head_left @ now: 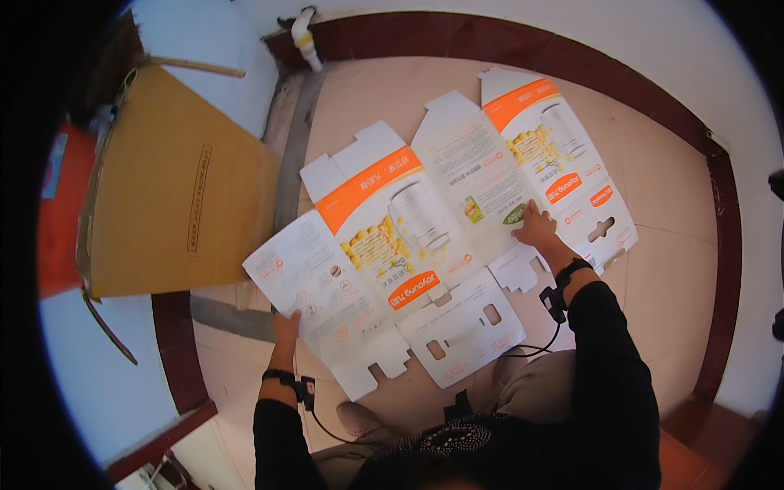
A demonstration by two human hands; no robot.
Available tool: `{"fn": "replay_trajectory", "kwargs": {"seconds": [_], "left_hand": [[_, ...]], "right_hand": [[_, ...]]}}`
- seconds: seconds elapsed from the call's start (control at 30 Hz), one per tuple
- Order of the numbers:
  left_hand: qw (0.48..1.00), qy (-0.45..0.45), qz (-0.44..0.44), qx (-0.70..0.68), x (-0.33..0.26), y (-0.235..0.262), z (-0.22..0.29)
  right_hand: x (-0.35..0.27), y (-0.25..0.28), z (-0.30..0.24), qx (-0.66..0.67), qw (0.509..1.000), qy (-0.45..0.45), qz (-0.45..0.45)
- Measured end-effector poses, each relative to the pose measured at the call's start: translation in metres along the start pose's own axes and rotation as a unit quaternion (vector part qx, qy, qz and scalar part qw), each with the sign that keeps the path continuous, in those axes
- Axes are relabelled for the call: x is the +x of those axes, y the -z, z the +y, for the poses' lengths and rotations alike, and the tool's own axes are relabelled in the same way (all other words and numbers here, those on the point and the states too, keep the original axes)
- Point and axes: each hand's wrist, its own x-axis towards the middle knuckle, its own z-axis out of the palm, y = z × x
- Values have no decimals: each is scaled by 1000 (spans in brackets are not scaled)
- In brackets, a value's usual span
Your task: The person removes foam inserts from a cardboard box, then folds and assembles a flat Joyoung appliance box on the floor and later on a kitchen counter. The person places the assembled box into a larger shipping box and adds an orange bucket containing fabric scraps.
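Note:
A large flattened cardboard box (457, 192) lies unfolded in front of me, its white panels printed with orange bands, a silver appliance and yellow beans. Its end flaps have cut-out slots and handle holes. At the lower left edge my left hand (286, 327) grips the carton, thumb on top; its other fingers are mostly hidden. My right hand (537, 227) rests on a white panel right of the middle, fingers apart, beside a green printed oval. Each wrist wears a black strap with a small device and a cable.
A big brown cardboard sheet (180, 188) leans at the left, beside a red object (61, 212). Pinkish floor tiles (670, 269) surround the carton, with dark red skirting (523, 45) along the white walls. A white pipe (305, 45) rises in the far left corner.

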Motion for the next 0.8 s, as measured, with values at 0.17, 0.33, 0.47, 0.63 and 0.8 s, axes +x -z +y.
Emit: {"fn": "replay_trajectory", "kwargs": {"seconds": [0.17, 0.33, 0.47, 0.63, 0.8], "left_hand": [[988, -140, 35, 46, 20, -17, -14], [989, -66, -42, -127, -19, 5, 17], [996, -53, -41, -61, -47, 4, 28], [994, -78, 52, -57, -44, 8, 42], [952, -108, 286, 18, -4, 45, 98]], "right_hand": [[-8, 8, -36, 47, 966, 137, 212], [-17, -3, -111, 113, 885, 360, 272], [-41, -23, -118, -71, 921, 365, 114], [-58, -31, -115, -95, 922, 355, 125], [-86, -52, -118, -13, 927, 354, 123]]}}
